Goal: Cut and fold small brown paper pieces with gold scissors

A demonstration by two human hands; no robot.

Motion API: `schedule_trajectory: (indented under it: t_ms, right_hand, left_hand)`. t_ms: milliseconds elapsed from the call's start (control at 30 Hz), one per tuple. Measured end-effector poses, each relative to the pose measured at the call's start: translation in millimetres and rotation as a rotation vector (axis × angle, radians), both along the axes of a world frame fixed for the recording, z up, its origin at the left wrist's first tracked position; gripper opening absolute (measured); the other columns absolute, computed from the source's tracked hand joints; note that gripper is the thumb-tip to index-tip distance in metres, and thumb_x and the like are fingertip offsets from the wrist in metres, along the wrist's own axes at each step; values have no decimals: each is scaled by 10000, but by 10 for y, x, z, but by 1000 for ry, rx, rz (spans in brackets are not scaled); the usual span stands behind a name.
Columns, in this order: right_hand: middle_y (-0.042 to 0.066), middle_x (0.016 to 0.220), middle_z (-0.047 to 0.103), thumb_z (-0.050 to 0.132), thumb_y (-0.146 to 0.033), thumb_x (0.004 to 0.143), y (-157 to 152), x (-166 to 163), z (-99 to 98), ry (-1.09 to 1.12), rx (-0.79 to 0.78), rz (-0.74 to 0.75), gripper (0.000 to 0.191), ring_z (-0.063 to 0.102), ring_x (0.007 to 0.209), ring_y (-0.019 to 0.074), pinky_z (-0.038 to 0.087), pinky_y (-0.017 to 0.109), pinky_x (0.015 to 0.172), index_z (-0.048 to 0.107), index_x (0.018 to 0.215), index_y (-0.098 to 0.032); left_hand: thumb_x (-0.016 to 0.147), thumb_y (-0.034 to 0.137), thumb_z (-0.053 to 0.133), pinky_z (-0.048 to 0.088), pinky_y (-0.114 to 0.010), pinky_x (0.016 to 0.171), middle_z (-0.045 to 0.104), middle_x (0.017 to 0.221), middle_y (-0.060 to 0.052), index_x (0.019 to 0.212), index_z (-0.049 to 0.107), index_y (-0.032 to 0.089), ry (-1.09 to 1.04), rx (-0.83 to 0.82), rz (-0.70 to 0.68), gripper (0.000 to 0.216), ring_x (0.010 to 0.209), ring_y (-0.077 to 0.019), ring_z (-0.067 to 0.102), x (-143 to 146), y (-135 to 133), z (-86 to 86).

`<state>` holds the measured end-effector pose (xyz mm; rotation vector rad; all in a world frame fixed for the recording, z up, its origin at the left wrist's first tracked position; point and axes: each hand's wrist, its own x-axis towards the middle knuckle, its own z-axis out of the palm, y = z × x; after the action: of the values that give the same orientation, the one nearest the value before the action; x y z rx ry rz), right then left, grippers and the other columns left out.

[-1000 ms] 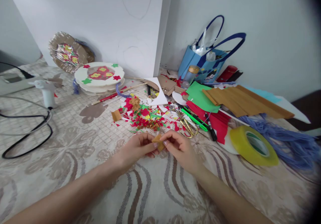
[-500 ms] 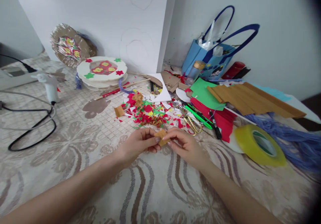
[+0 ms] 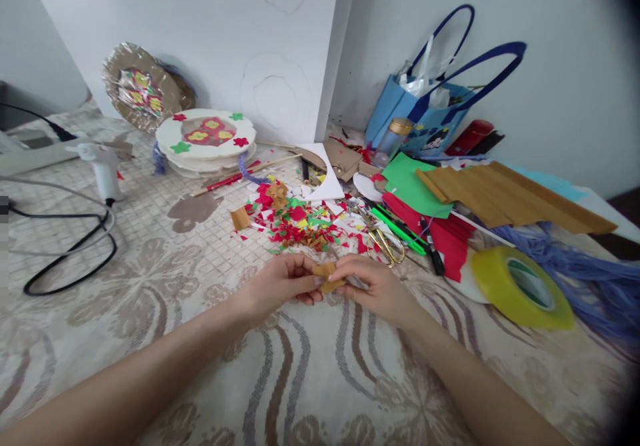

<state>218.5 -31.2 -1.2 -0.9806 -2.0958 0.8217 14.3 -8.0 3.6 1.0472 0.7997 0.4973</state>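
Observation:
Between my two hands is a small piece of golden-brown crepe paper [image 3: 329,281], held just above the patterned tablecloth. My left hand [image 3: 287,281] pinches its left side between thumb and fingers. On the other side, the fingertips of my right hand [image 3: 370,285] are closed on the same piece. Just beyond lies a heap of red, green, yellow and white paper scraps [image 3: 300,223]. A folded brown paper square [image 3: 241,219] and a crumpled brown paper flower [image 3: 277,195] rest by that heap. Gold-handled scissors [image 3: 385,246] lie beyond my right hand.
A glue gun [image 3: 100,169] with looping cables stands left. Behind are a white lantern-like disc [image 3: 165,136] and a brown one [image 3: 113,93]. To the right lie a yellow tape roll [image 3: 487,279], a green cutter [image 3: 397,231], brown crepe paper [image 3: 500,196], blue strands [image 3: 565,269] and a blue bag [image 3: 385,109].
My right fingers have shifted slightly over the brown paper, which both hands still hold. The view has moved a little.

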Motion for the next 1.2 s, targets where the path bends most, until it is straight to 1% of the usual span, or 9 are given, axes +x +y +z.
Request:
schedule_trajectory:
  t_ms: [100,200,333,400,500,567,800,1033,1200]
  right_hand:
    - [40,857,641,571,-205,850,-2,-13,-20,30,23,25,80,598,860,175,459,300,766,633,898,-220]
    - [36,841,625,573,-217,847,-27,-49,-26,93,-24,-6,55,590,851,176,458,300,757,626,862,-218]
    - [45,896,598,563,-240,852,-67,-110,-15,241,-208,-101,57,568,889,176,453,299,773,591,819,-203]
    - [38,898,595,558,-250,855,-83,-143,-13,327,-334,-153,62,570,838,159,459,284,742,571,820,-201]
    - [9,813,599,557,-259,857,-105,-191,-26,444,-512,-212,70,571,715,127,467,259,680,553,822,-199]
    - [-2,754,603,558,-263,858,-119,-215,-53,501,-574,-226,80,576,692,123,470,254,672,555,819,-193]
    - [-19,685,606,561,-272,859,-133,-238,-150,607,-602,-296,97,575,644,107,462,232,625,560,811,-187]
    - [-10,706,582,541,-247,864,-144,-244,-11,456,-518,-268,91,566,675,115,456,239,645,544,799,-183]
    - [-11,757,562,563,-244,848,-161,-241,-20,432,-527,-217,62,545,682,115,442,238,634,540,821,-193]
  left_hand:
    - [721,354,677,442,-198,578,645,661,-6,793,622,139,9,12,20,233,564,-78,564,11,-12,1]
    - [742,373,653,434,-191,567,642,664,-10,768,610,133,3,29,35,245,563,-76,554,17,-17,-4]
    - [762,366,632,442,-194,584,637,664,-8,768,594,133,31,37,-1,237,581,-79,564,12,-10,-22]
    - [766,353,626,453,-204,602,637,687,-9,771,589,134,48,74,-23,222,598,-84,570,10,-9,-35]
    - [778,324,605,464,-217,617,635,705,-8,763,578,139,60,137,-39,187,613,-90,575,12,-17,-51]
    - [786,304,588,465,-219,616,632,702,-3,754,572,143,71,153,-44,165,613,-90,575,18,-28,-53]
    - [784,283,578,464,-221,621,617,690,1,733,564,145,89,161,-60,148,619,-94,566,41,-54,-35]
    - [798,357,563,454,-236,624,609,719,-14,804,563,140,103,202,-14,217,648,-109,564,34,-38,-49]
    - [747,324,626,431,-220,568,571,682,10,791,542,135,79,194,46,211,585,-88,527,37,-30,-48]
